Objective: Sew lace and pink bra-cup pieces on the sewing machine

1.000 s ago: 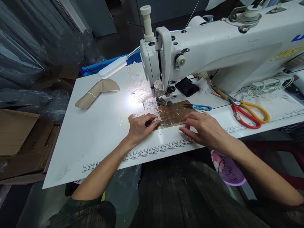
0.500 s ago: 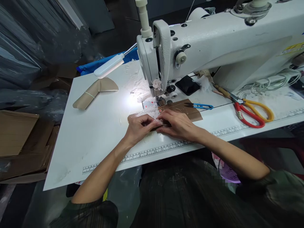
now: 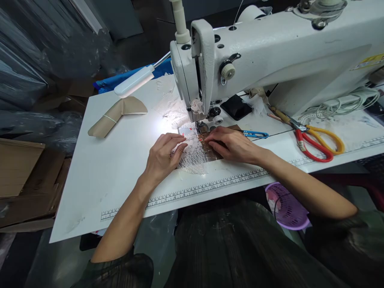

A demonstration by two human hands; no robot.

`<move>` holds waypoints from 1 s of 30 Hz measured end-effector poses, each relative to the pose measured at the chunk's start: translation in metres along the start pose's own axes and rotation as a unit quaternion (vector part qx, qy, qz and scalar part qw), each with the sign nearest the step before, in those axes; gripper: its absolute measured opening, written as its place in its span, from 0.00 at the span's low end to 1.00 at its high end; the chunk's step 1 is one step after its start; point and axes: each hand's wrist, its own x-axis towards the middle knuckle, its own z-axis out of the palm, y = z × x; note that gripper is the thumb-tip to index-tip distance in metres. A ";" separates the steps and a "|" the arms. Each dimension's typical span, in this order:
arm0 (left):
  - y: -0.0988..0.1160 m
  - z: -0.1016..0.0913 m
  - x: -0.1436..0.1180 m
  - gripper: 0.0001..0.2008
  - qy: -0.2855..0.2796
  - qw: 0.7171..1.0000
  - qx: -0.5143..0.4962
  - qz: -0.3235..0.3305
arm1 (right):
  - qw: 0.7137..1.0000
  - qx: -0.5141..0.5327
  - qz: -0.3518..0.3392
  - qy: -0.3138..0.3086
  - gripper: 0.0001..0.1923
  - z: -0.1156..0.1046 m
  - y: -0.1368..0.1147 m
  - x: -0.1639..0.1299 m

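The left hand presses flat, fingers spread, on a white patterned lace piece lying on the white table before the needle; the right hand pins its edge over a brown taped patch, largely hidden. Half a second ago both hands pinched together lower down; the needle area under the white sewing machine is hard to make out.

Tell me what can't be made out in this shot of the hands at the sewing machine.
Head view, the only one:
- Needle: hidden behind the sewing machine head, in lamp glare.
- Lace piece: its left edge lies under the left hand.
- Brown plate: mostly covered by the right hand.
- Ruler strip numbers: too small.
- Purple basket: partly behind the forearm.
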 end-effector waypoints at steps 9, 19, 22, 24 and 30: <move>-0.015 0.012 -0.005 0.18 -0.142 0.982 0.105 0.070 | 0.992 -0.064 -0.102 -0.022 0.21 0.021 -0.010 -0.031; -0.001 0.001 0.000 0.13 -0.099 0.991 0.061 0.069 | 0.977 0.129 -0.135 -0.100 0.13 -0.004 -0.030 -0.094; 0.010 -0.009 -0.006 0.11 -0.198 0.977 -0.009 0.082 | 0.991 0.053 -0.118 -0.025 0.09 -0.011 -0.005 -0.045; 0.012 -0.011 -0.012 0.10 -0.219 0.972 -0.023 0.085 | 0.993 0.013 -0.119 -0.007 0.12 -0.007 0.005 -0.016; 0.007 -0.011 -0.023 0.09 -0.174 0.981 -0.032 0.076 | 0.992 -0.069 -0.104 -0.015 0.17 0.018 0.013 0.022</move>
